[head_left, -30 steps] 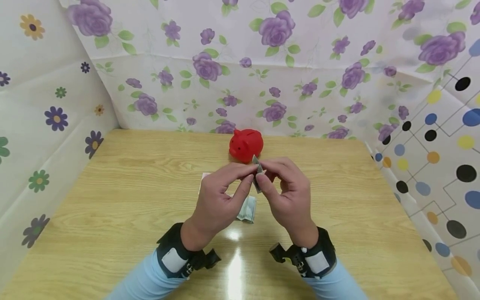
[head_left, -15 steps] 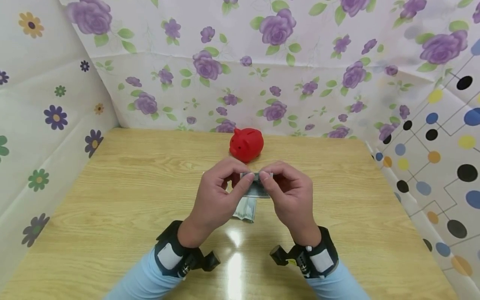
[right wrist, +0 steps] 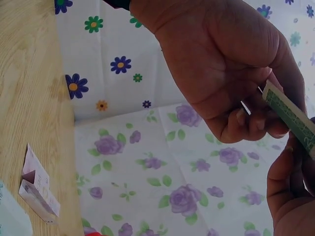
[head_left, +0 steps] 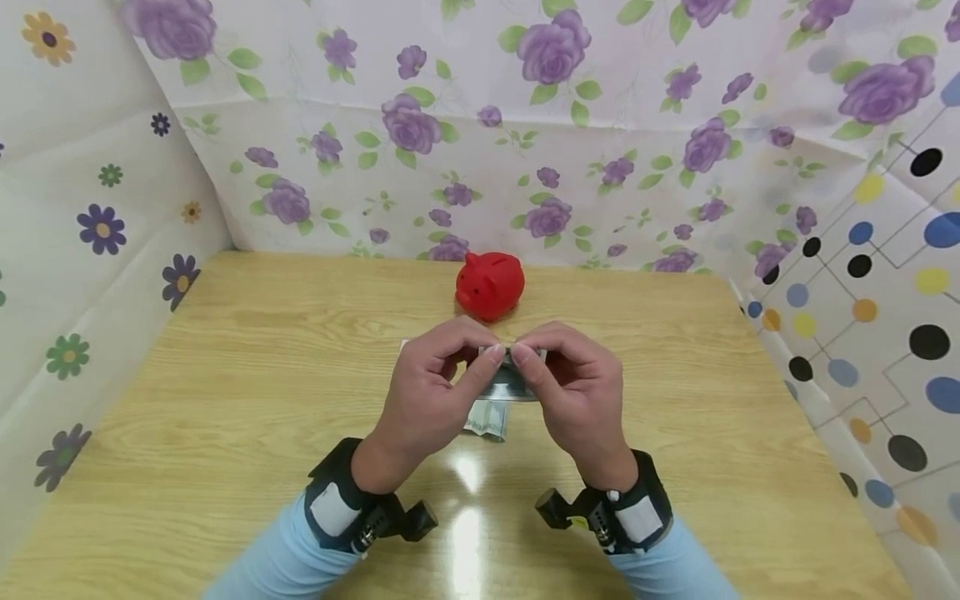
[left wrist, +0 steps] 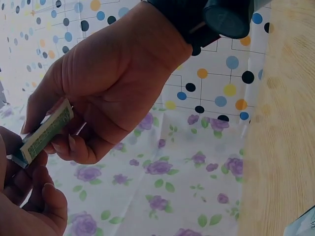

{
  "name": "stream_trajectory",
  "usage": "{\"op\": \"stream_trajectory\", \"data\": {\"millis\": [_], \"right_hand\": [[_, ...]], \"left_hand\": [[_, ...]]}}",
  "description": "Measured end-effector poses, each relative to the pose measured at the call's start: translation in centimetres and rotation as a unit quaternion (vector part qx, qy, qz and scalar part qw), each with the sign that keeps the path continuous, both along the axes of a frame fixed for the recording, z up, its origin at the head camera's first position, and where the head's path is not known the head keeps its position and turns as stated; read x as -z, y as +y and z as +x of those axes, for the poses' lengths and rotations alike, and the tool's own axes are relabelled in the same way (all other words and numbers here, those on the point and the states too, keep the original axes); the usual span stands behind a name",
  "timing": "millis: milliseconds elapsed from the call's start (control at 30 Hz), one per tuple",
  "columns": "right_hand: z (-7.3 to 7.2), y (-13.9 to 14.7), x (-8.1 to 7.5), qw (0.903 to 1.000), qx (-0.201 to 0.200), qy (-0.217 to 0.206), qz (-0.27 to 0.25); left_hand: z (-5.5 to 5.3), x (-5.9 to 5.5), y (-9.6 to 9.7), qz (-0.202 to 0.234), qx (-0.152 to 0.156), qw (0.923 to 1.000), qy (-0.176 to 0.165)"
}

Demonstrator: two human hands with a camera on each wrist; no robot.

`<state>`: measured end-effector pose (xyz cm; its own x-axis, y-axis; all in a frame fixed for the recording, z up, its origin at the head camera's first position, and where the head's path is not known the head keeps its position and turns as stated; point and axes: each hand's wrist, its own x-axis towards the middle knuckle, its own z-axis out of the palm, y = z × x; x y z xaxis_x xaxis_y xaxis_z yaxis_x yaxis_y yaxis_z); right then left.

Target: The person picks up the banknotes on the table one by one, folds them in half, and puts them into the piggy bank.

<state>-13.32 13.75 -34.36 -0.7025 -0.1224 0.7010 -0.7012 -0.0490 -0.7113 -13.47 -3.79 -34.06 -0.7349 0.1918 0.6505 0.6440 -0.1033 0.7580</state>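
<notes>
A folded green banknote (head_left: pixel 507 387) is stretched between both hands in front of the chest, above the table. My left hand (head_left: pixel 431 392) pinches its left part between thumb and fingers. My right hand (head_left: pixel 583 396) pinches the right part the same way, the two thumbs almost meeting at the top edge. In the left wrist view the banknote (left wrist: pixel 49 133) shows as a narrow folded strip with a pale border. Just below the hands, a second, creased pale-green banknote (head_left: pixel 487 420) lies on the table. Beyond the fingertips stands a red piggy bank (head_left: pixel 490 287) with a slot on top.
A folded pinkish banknote (right wrist: pixel 39 189) lies on the wooden table (head_left: pixel 285 333), mostly hidden behind the left hand in the head view. A floral sheet (head_left: pixel 465 125) hangs behind the table's far edge, with patterned sheets along both sides.
The banknote was seen nearly edge-on a second ago; both hands have turned it so its broad face shows. Since half a second ago the thumbs have drawn slightly closer together.
</notes>
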Motion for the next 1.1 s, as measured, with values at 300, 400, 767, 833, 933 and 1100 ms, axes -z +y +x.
{"op": "stream_trajectory", "data": {"millis": [300,400,767,833,933,1100], "right_hand": [[-0.2,0.12,0.07,0.9997,0.0,-0.001,-0.023],[-0.24,0.12,0.07,0.9996,0.002,-0.004,-0.029],[-0.35,0.29,0.18,0.9988,0.005,-0.017,-0.046],[-0.33,0.3,0.2,0.9988,0.012,-0.021,-0.042],[-0.33,0.35,0.17,0.9988,0.027,-0.032,-0.027],[-0.45,0.83,0.17,0.9972,0.011,-0.074,0.001]], "left_hand": [[-0.09,0.03,-0.13,0.017,0.005,0.9996,-0.022],[-0.05,-0.04,-0.24,0.014,-0.002,0.9994,-0.031],[0.04,-0.15,-0.52,0.004,-0.024,0.9988,-0.042],[0.02,-0.18,-0.52,0.005,-0.028,0.9986,-0.044],[0.01,-0.27,-0.52,0.007,-0.031,0.9984,-0.047],[-0.05,-0.43,-0.74,0.009,-0.034,0.9981,-0.051]]}}
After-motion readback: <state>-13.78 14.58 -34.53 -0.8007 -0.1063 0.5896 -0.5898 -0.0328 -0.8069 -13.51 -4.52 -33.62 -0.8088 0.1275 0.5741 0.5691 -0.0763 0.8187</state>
